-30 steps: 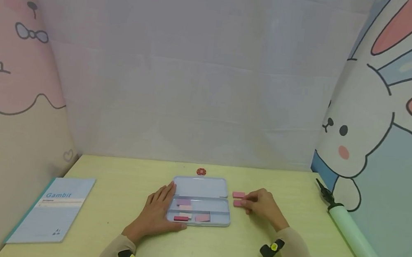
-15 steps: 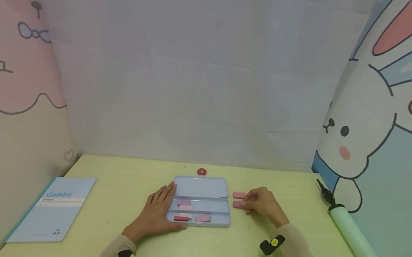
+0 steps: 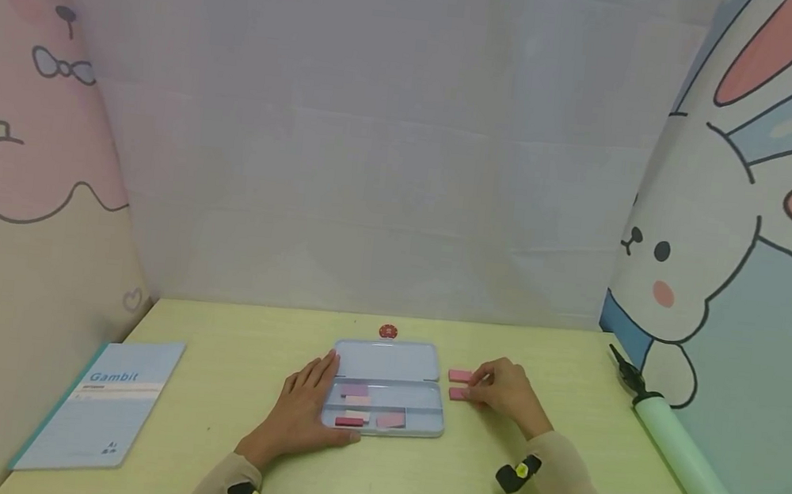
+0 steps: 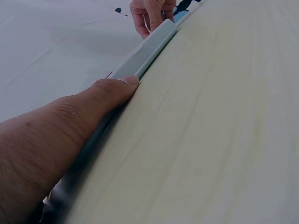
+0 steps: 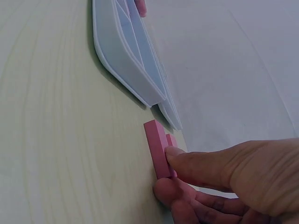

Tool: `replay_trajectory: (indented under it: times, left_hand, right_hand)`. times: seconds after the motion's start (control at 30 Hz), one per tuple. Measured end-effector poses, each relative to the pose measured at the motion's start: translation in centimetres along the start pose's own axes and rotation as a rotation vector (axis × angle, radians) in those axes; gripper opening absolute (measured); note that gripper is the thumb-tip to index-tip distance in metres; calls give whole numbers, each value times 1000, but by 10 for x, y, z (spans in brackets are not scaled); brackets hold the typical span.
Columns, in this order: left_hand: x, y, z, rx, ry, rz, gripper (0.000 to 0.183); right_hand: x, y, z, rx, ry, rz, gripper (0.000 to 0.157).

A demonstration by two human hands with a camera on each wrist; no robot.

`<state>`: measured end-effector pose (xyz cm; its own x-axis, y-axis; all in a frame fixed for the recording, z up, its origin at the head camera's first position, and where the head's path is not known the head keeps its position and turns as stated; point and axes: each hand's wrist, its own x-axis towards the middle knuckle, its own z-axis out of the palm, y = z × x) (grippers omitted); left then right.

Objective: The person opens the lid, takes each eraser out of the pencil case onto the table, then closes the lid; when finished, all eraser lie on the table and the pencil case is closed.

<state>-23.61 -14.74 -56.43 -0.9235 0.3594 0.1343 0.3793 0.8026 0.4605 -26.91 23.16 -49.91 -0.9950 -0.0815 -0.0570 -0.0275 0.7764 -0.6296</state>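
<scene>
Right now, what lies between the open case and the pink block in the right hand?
In the right wrist view, only bare table shows between the case and the pink block.

The right hand (image 3: 507,393) partly hides 1 pink block (image 3: 456,394); markings on the red disc (image 3: 388,331) blur.

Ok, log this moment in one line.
left hand: touching open pale-blue rectangular case | right hand: pinching nearer pink rectangular block | farther pink rectangular block: beside case, on pale-yellow wood-grain table
</scene>
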Motion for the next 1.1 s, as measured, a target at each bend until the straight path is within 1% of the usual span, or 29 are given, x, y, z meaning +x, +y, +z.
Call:
replay_trajectory:
  times: [0.2, 0.3, 0.43, 0.6, 0.77, 0.83, 0.9, 1.0, 1.1]
  left_hand:
    - [-1, 1, 2, -2, 13, 6, 134]
    - [1, 0, 5, 16, 4, 5, 135]
    - [2, -2, 7, 27, -10, -3, 137]
    - [0, -3, 6, 23, 2, -8, 137]
    - [-2, -4, 6, 2, 10, -5, 136]
    - [-2, -4, 5, 7, 9, -4, 136]
    - [-2, -3, 5, 15, 11, -2, 136]
    - [-1, -2, 3, 20, 10, -2, 136]
    - [0, -1, 3, 8, 18, 5, 136]
  right_hand:
    - [-1, 2, -1, 12, -29, 5, 13]
    - [-1, 5, -1, 24, -42, 11, 15]
    - [0, 6, 0, 19, -40, 18, 13]
    - [1, -6, 1, -44, -19, 12, 11]
    - [1, -25, 1, -75, 8, 10, 20]
    - [2, -30, 3, -60, 22, -29, 19]
    - [3, -34, 5, -2, 7, -75, 16]
    - [3, -38, 10, 90, -53, -185, 12]
    - [2, -42, 18, 145, -143, -296, 12]
